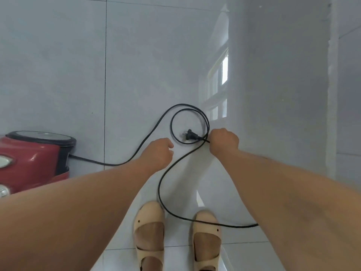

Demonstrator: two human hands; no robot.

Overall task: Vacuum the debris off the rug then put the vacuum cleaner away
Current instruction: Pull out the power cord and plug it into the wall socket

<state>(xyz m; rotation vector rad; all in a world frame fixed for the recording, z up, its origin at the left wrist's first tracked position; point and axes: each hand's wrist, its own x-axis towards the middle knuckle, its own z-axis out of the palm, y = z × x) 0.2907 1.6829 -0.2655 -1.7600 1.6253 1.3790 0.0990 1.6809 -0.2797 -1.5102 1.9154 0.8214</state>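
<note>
Loosely looped, the black cord [158,188] leaves the red vacuum cleaner [33,159]; the right hand [224,142] grips it near its plug [190,135], the left hand [157,152] slack, empty.

Right hand [224,141] around looped cord [162,184] near red vacuum cleaner [33,159]
</note>
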